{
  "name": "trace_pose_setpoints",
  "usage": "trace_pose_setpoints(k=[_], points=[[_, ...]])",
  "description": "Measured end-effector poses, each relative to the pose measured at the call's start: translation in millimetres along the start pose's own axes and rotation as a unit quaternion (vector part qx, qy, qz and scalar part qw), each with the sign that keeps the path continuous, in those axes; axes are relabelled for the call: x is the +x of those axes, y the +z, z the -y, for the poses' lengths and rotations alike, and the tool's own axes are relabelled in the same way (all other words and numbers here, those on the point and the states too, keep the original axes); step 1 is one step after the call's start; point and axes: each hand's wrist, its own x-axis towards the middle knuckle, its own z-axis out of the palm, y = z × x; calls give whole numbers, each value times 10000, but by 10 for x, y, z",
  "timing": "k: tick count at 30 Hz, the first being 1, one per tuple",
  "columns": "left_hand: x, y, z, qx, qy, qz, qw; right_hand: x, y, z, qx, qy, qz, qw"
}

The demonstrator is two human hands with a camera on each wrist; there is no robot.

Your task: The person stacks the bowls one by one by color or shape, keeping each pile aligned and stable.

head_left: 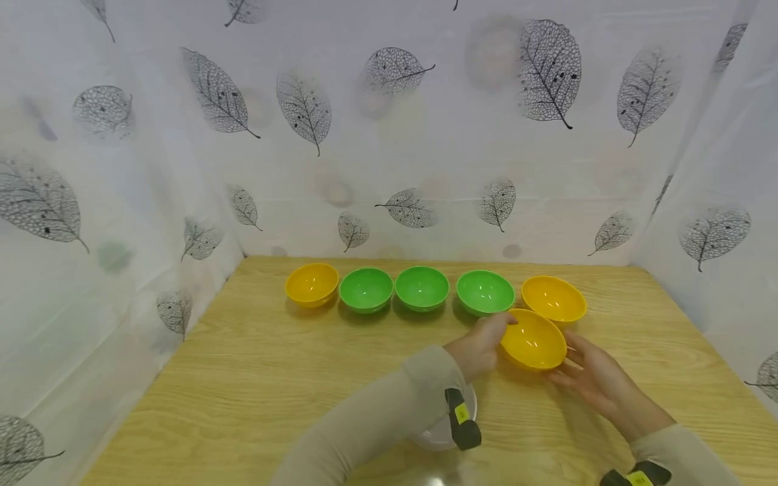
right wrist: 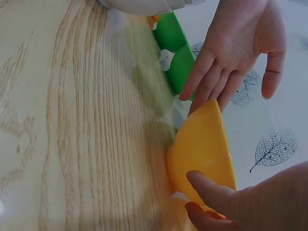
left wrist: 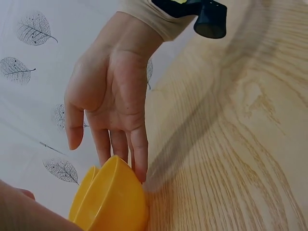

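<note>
A yellow bowl (head_left: 533,341) is between my two hands in front of the row, close to another yellow bowl (head_left: 554,299). My left hand (head_left: 483,344) touches its left side near the rim; in the right wrist view this hand (right wrist: 240,43) has straight fingers against the bowl (right wrist: 199,149) and its thumb apart. My right hand (head_left: 598,385) touches the right side; the left wrist view shows this hand (left wrist: 115,91) with extended fingers at the bowl (left wrist: 120,202), thumb apart. In the right wrist view, fingers (right wrist: 209,192) of my right hand lie along the near side.
Along the back of the wooden table (head_left: 243,378) stand a yellow bowl (head_left: 312,285) and green bowls (head_left: 367,290) (head_left: 422,289) (head_left: 485,293). A whitish bowl (head_left: 436,437) is partly hidden under my left forearm. Leaf-patterned curtains (head_left: 450,155) enclose the back and sides.
</note>
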Motion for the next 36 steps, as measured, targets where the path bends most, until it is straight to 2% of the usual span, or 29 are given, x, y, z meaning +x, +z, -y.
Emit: trace_pose_setpoints(k=[3,8,11,13,16,20,22,24,26,28,29,31,32,36], points=[[-32,-16,-15,6,7,101,9999,-30,-3,11,-6,-36,-25,10000],[-49,-65,-50,-226,21,367,9991,-85,5,42,83,-77,-34,9999],[-46,-89,-81,-359,129,570,9976,-114,30,64,55,-94,-1,9999],[-44,-94,-99,-482,211,720,9960,-136,68,81,-110,-161,2,9998],[-52,-87,-123,-823,349,976,9912,-174,150,113,-636,-391,-49,9972],[-96,-73,-165,-1025,591,1002,9879,-225,265,133,-1390,-942,-204,9856],[-126,-73,-194,-977,736,1024,9872,-250,313,130,-1748,-1209,-398,9763],[-156,-83,-217,-838,904,1075,9865,-272,351,126,-2161,-1456,-695,9630],[-184,-103,-230,-706,1070,1222,9842,-294,377,123,-2587,-1675,-1023,9458],[-204,-130,-234,-530,1238,1388,9811,-307,396,126,-2863,-1878,-1318,9303],[-216,-143,-237,-439,1293,1439,9801,-311,402,129,-2918,-1967,-1395,9256],[-228,-158,-242,-317,1388,1499,9784,-312,402,131,-2955,-2118,-1489,9196],[-235,-162,-248,-255,1414,1479,9785,-313,401,132,-2928,-2163,-1487,9195],[-271,-171,-278,-26,1465,1196,9820,-329,399,123,-2765,-2215,-1339,9255]])
